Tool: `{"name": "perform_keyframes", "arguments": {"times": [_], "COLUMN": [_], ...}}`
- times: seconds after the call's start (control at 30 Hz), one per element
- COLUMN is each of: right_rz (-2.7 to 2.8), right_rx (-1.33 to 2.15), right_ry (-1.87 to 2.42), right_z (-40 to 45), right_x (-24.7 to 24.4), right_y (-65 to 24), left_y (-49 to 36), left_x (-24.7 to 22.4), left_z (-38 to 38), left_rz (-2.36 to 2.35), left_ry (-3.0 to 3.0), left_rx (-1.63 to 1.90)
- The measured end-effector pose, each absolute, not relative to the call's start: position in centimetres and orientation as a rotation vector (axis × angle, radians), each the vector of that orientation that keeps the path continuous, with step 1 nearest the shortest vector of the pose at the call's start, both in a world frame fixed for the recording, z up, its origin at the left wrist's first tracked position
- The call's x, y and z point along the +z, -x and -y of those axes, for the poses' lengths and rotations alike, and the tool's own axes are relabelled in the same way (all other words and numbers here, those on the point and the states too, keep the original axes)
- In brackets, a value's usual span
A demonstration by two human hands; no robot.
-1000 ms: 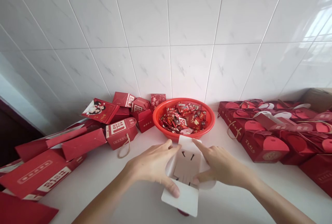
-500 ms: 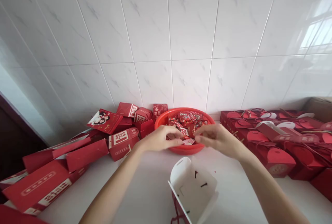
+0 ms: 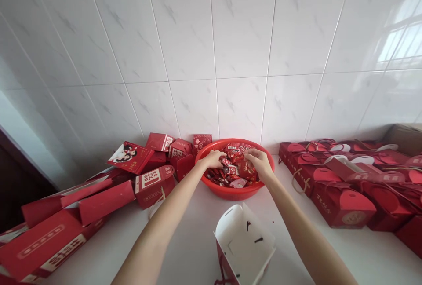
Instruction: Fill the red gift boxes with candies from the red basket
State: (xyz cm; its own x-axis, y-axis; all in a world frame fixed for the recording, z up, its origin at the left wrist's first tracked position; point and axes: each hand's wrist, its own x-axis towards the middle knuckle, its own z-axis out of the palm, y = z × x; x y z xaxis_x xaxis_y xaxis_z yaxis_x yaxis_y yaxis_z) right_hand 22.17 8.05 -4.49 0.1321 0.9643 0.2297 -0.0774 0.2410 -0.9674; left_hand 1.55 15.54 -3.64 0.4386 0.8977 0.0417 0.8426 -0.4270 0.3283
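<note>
A red plastic basket (image 3: 231, 193) full of wrapped candies (image 3: 238, 183) stands by the wall. At the left of the heap, my left hand (image 3: 214, 159) has its fingers curled closed on a candy, partly hidden among the others. My right hand (image 3: 259, 162) reaches in from the other side, thumb and fingers closed on a red-wrapped candy. Nearer to me than the basket is an open box (image 3: 245, 243), white inside and red outside, with a red cord at its side. Small dark marks or slots show on its white inner wall.
Red printed boxes (image 3: 154, 184) and folded red cartons (image 3: 42, 239) are piled on the left. Rows of red boxes (image 3: 344, 203) with rounded flaps and cord handles fill the right. A white tiled wall (image 3: 242, 109) rises behind the white tabletop (image 3: 187, 236).
Both hands have moved from above the basket's near rim farther in and down onto the candies, and their fingers have closed there. The open box has stayed in place.
</note>
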Motion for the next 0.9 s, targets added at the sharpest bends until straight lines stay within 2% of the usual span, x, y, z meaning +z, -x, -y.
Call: {"name": "perform_keyframes", "arguments": {"times": [0.37,0.67,0.9], "right_rz": [1.182,1.285,0.927], "right_rx": [1.058,1.206,1.177], "right_ry": [1.005,0.821,0.788], "right_z": [-7.8,-7.3,-7.9], "right_x": [-4.5,-4.4,-4.5], "right_y": [-22.3,-22.6,-22.9], "left_y": [-1.9,-5.9,-4.3], "left_x": [-3.3,-2.3,-1.3], "left_z": [-14.1,-11.5,-12.6], "left_rz": [-1.384,-0.995,-1.140], "left_ry": [-2.228,-2.201,-2.266], "left_rx": [0.707,0.572,0.527]}}
